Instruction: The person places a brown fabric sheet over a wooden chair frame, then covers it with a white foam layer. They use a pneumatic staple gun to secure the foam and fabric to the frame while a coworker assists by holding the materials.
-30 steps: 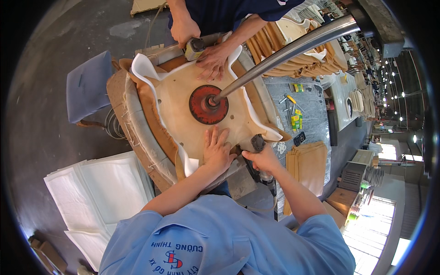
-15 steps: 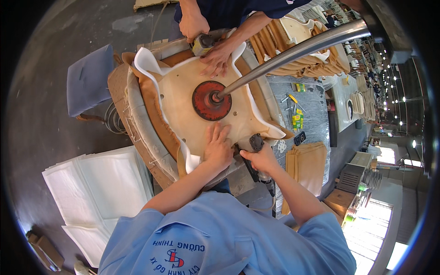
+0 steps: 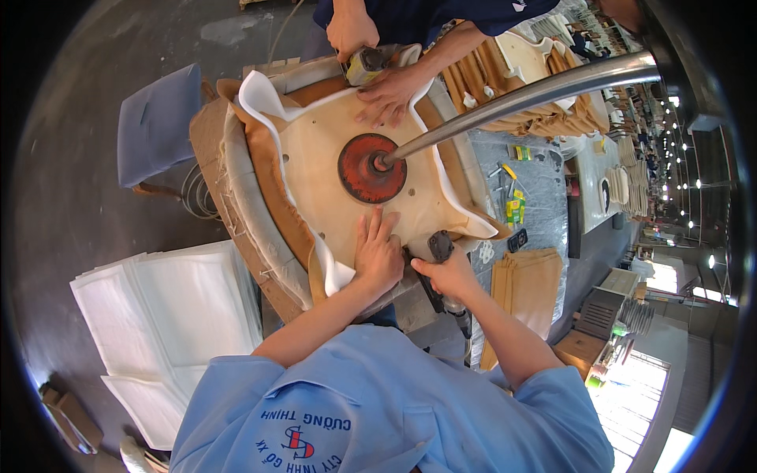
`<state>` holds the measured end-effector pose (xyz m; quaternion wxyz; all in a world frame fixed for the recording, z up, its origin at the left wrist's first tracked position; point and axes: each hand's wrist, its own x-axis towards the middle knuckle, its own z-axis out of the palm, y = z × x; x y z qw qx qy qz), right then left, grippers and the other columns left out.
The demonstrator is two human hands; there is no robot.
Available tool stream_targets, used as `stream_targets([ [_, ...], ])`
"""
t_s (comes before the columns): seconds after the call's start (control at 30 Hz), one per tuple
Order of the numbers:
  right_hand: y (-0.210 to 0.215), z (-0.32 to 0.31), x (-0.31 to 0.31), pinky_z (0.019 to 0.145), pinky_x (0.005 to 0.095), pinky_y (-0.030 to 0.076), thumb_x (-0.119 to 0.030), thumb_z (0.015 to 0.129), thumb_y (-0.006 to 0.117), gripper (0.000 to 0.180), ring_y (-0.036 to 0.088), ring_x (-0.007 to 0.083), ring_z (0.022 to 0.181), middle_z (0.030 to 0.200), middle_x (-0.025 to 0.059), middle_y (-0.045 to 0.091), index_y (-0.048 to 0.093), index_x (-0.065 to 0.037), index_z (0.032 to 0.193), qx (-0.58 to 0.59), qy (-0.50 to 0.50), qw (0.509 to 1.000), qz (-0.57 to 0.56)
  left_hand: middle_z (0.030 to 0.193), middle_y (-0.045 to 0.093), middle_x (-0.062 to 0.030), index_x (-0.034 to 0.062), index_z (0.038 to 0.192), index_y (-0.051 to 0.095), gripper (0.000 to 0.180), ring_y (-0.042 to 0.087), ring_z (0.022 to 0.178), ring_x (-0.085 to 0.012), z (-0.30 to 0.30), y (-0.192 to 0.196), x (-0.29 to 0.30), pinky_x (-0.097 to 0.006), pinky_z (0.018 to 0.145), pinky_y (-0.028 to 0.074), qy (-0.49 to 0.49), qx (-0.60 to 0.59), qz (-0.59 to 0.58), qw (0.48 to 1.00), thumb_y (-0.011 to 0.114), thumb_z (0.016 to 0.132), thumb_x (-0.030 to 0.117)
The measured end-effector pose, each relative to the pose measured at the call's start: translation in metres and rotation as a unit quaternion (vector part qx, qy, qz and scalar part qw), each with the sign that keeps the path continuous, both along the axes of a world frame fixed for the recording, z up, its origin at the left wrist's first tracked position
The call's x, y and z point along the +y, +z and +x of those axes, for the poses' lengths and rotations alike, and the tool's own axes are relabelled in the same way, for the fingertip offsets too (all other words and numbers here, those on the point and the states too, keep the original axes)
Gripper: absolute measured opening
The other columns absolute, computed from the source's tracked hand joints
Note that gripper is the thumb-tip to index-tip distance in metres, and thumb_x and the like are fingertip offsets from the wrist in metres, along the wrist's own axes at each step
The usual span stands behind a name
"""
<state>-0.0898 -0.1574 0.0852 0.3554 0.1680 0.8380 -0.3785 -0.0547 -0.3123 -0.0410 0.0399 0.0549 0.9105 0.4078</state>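
A pale plywood seat panel lies on a padded form, with white foam and a brown cover standing up round its edges. A round red press pad bears down on its middle. My left hand rests on the panel's near edge, fingers stretched toward the pad. Just right of it, my right hand grips a staple gun, its nose near the panel edge; the contact point is hidden. Across from me, a co-worker holds another staple gun and spreads a hand on the panel.
A thick metal rod slants from the pad to the upper right. Folded brown covers and small yellow-green boxes lie on the right-hand table. At left are a blue chair and stacked white sheets.
The whole scene has shifted slightly right in view. My hands keep nearly the same places at the panel's near edge, and the right still grips the staple gun.
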Motion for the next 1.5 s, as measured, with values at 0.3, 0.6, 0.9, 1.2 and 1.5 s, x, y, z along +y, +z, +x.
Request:
stream_targets([
  [0.3,0.001,0.007,0.015,0.048,0.0317,0.047,-0.021,0.093,0.088,0.028,0.058,0.0116,0.05,0.072,0.0025,0.068,0.073,0.0,0.104,-0.006,0.004,0.999,-0.037,0.166,0.045,-0.0144,0.0001,0.096,0.079,0.016,0.016,0.169,-0.0412,0.003,-0.002,-0.007,-0.061,0.137,0.013,0.016,0.019,0.028,0.999,0.077,0.086,0.013],
  [0.6,-0.001,0.006,-0.007,0.047,0.0317,0.045,-0.021,0.093,0.088,0.028,0.058,0.0111,0.05,0.072,0.0024,0.068,0.072,0.0,0.103,0.013,0.019,1.0,0.005,0.165,0.045,-0.0149,0.0006,0.094,0.079,0.015,0.017,0.169,-0.0411,0.004,-0.002,-0.012,-0.059,0.138,0.015,0.009,0.027,0.031,0.999,0.078,0.084,0.012],
  [0.9,0.002,0.014,0.003,0.048,0.0315,0.047,-0.022,0.094,0.088,0.027,0.06,0.0113,0.051,0.074,0.0017,0.069,0.073,-0.001,0.102,-0.004,0.021,1.0,-0.013,0.164,0.047,-0.0163,0.0004,0.091,0.077,0.013,0.021,0.168,-0.0407,0.004,-0.004,-0.013,-0.058,0.138,0.017,0.029,0.049,0.048,0.997,0.078,0.08,0.006],
  [1.2,-0.004,0.013,-0.012,0.047,0.0315,0.046,-0.019,0.095,0.086,0.024,0.058,0.011,0.051,0.074,0.0015,0.068,0.073,-0.001,0.103,0.0,0.01,1.0,-0.008,0.168,0.04,-0.0193,0.0001,0.126,0.068,0.044,0.018,0.168,-0.0439,0.016,0.006,-0.027,-0.06,0.137,0.017,0.006,0.004,0.019,1.0,0.079,0.084,0.009],
  [1.5,0.001,0.025,-0.018,0.046,0.0305,0.045,-0.018,0.095,0.086,0.025,0.057,0.011,0.05,0.074,0.002,0.067,0.072,0.0,0.103,0.008,0.03,0.999,-0.041,0.179,0.025,-0.0167,0.0009,0.166,0.041,0.089,0.014,0.17,-0.043,0.033,0.008,-0.038,-0.058,0.138,0.012,-0.001,-0.011,-0.021,1.0,0.082,0.089,0.022],
])
